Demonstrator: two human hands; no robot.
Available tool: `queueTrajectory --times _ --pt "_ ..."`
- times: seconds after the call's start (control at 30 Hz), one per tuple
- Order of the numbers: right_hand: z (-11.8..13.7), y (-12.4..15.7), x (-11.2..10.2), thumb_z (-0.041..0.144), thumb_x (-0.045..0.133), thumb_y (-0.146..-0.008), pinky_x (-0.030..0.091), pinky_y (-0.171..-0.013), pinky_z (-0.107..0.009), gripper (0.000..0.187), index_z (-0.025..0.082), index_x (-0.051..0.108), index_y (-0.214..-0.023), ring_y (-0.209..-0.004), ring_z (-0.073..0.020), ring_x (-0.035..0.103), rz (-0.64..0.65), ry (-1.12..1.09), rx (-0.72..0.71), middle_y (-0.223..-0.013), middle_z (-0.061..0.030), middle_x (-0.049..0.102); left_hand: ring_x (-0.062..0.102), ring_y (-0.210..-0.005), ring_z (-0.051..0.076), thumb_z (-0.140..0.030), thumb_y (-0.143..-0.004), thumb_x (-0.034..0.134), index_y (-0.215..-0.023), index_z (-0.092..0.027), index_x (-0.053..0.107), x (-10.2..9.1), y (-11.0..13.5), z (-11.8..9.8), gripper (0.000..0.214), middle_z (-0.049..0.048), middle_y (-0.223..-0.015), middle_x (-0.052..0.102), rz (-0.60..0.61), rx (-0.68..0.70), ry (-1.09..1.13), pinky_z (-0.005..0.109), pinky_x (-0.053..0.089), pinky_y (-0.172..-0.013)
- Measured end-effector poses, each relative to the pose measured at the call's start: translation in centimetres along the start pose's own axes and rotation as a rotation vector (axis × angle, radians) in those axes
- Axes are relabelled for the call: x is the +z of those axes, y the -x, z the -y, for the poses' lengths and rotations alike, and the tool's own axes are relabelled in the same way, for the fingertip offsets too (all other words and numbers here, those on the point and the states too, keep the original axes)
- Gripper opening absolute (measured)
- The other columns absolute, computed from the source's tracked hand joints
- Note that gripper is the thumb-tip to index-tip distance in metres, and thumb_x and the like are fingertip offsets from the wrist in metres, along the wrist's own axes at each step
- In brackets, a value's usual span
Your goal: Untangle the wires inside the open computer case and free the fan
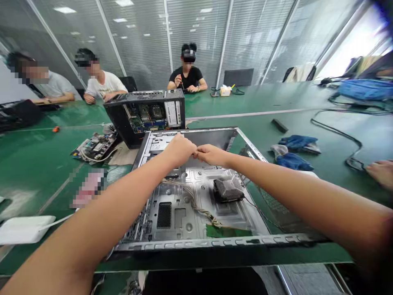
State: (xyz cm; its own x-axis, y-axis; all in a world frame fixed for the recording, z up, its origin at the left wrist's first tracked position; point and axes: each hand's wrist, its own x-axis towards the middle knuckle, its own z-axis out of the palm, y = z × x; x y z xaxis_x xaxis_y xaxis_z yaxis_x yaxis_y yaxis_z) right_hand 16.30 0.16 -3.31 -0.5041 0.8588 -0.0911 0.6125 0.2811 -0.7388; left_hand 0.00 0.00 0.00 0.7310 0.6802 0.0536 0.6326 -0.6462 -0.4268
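An open grey computer case (172, 245) lies on its side on the green table in front of me. Both my arms reach into it. My left hand (178, 149) is curled closed and my right hand (211, 155) is pinched closed; their fingertips meet over the far part of the case. What they pinch is too small to make out. Inside the case lie a braided cable bundle (196, 205) and a dark heatsink (227, 189).
A second opened black tower (147, 116) stands behind, with a loose circuit board (96, 146) to its left. Blue cloths (294, 151) and black cables (344, 135) lie at the right. Another person's hand (380, 172) rests at the right edge. Three people sit along the far side.
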Motion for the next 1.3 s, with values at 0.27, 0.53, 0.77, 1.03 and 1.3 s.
queueTrajectory --times 0.27,0.53,0.77,1.03,1.3 --pt "-0.49 -0.3 -0.01 0.023 0.049 -0.078 0.042 -0.066 -0.026 0.015 0.017 0.062 -0.075 -0.072 -0.0156 0.058 -0.047 0.067 -0.065 -0.078 -0.0037 0.067 0.066 -0.075 0.022 -0.015 -0.08 0.055 -0.07 -0.016 0.068 0.26 -0.06 0.14 0.017 0.0087 -0.075 0.073 -0.009 0.014 0.027 0.036 0.036 -0.073" --pt "-0.14 -0.1 0.11 0.027 0.053 -0.077 0.036 -0.062 -0.026 0.014 0.017 0.062 -0.071 -0.063 -0.0123 0.05 -0.141 0.132 -0.062 -0.067 0.0 0.061 0.066 -0.076 0.022 -0.014 -0.081 0.053 -0.074 -0.017 0.068 0.04 -0.06 0.26 0.016 0.0077 -0.077 0.073 0.013 0.014 0.038 0.036 0.036 -0.073" --pt "-0.25 -0.23 -0.02 0.03 0.052 -0.076 0.033 -0.06 -0.026 0.016 0.018 0.058 -0.068 -0.063 -0.0121 0.047 -0.143 0.168 -0.098 -0.066 0.0006 0.058 0.066 -0.075 0.021 -0.014 -0.08 0.055 -0.073 -0.016 0.068 0.04 -0.05 0.19 0.015 0.0084 -0.076 0.073 -0.012 0.014 0.027 0.036 0.035 -0.073" --pt "-0.26 -0.34 -0.16 0.03 0.055 -0.076 0.032 -0.058 -0.025 0.016 0.018 0.06 -0.069 -0.063 -0.012 0.048 -0.159 0.213 -0.085 -0.07 0.0 0.062 0.066 -0.076 0.022 -0.011 -0.079 0.055 -0.072 -0.016 0.067 -0.17 -0.05 0.13 0.014 0.0084 -0.075 0.072 0.006 0.007 0.032 0.037 0.036 -0.074" --pt "-0.13 -0.31 0.02 0.02 0.055 -0.077 0.034 -0.061 -0.025 0.012 0.018 0.066 -0.077 -0.067 -0.014 0.056 -0.211 0.381 -0.178 -0.076 -0.0019 0.069 0.066 -0.075 0.024 -0.015 -0.08 0.056 -0.072 -0.015 0.067 0.16 -0.15 0.2 0.013 0.0093 -0.076 0.072 -0.003 0.016 0.01 0.037 0.036 -0.072"
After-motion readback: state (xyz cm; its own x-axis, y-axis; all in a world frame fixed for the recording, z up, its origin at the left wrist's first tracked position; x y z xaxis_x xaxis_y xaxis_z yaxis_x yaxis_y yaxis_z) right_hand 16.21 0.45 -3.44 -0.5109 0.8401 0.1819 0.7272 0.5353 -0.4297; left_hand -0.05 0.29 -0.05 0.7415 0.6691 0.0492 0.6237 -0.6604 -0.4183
